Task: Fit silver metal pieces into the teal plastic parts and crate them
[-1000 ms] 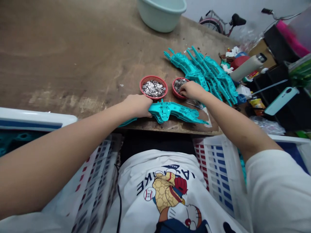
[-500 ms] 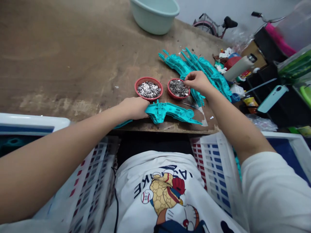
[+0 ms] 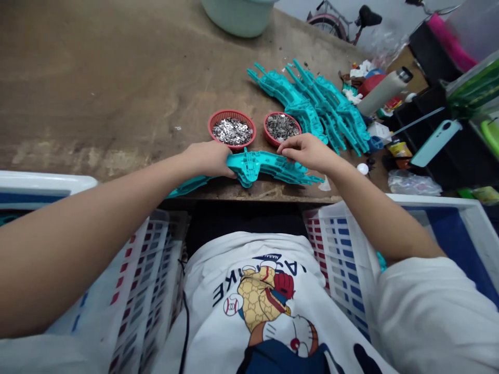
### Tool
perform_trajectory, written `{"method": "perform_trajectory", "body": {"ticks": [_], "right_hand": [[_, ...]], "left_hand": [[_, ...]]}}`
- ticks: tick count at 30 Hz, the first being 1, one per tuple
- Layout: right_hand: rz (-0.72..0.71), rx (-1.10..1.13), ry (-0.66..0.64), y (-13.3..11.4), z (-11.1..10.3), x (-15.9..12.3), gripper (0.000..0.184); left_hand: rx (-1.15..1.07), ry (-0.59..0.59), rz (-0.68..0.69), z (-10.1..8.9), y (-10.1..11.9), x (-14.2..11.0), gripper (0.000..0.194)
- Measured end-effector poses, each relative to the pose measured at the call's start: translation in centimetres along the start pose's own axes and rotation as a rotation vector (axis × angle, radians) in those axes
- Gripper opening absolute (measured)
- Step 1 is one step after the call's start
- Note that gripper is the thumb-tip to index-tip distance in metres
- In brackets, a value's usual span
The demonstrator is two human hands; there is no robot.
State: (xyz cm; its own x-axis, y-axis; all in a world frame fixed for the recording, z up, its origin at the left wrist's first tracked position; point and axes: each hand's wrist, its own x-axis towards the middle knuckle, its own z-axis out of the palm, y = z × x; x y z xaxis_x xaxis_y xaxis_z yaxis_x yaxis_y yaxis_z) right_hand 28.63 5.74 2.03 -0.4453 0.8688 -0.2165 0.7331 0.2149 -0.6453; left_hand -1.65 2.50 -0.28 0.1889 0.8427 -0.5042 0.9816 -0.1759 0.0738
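At the table's front edge my left hand [image 3: 210,158] is wrapped round a long turquoise plastic part [image 3: 247,166], whose left end sticks out past the wrist. My right hand [image 3: 306,150] hovers over the right half of that part with thumb and fingertips pinched; whatever is between them is too small to make out. Just behind the part stand two red plastic baskets. The left basket [image 3: 210,127] holds shiny flat metal pieces [image 3: 233,131]. Darker small metal pieces [image 3: 281,126] fill the right basket [image 3: 266,136], close to my right fingers.
Several more turquoise parts [image 3: 312,104] lie at the right back of the table [image 3: 117,78]. A pale green basin [image 3: 239,18] stands at the far edge. Right of them are a flask [image 3: 384,93] and clutter. White crates [image 3: 343,249] flank my body below the table.
My right hand has left the right red basket and come down toward me, over the turquoise part. My left hand still grips the part, which has tilted a little. The whole view has shifted slightly.
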Motion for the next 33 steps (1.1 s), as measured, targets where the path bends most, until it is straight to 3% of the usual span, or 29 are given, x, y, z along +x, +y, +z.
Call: {"method": "perform_trajectory", "body": {"ticks": [5, 16, 33], "right_hand": [[0.009, -0.171, -0.017, 0.9, -0.2, 0.2, 0.032], [0.000, -0.195, -0.010, 1.3, -0.1, 0.2, 0.026], [0.107, 0.034, 0.018, 1.2, 1.1, 0.5, 0.023]], "left_hand": [[0.048, 0.011, -0.002, 0.0, 0.0, -0.1, 0.064], [0.082, 0.019, 0.009, -0.2, 0.2, -0.7, 0.062], [0.089, 0.043, -0.011, 0.0, 0.5, -0.6, 0.062]]}}
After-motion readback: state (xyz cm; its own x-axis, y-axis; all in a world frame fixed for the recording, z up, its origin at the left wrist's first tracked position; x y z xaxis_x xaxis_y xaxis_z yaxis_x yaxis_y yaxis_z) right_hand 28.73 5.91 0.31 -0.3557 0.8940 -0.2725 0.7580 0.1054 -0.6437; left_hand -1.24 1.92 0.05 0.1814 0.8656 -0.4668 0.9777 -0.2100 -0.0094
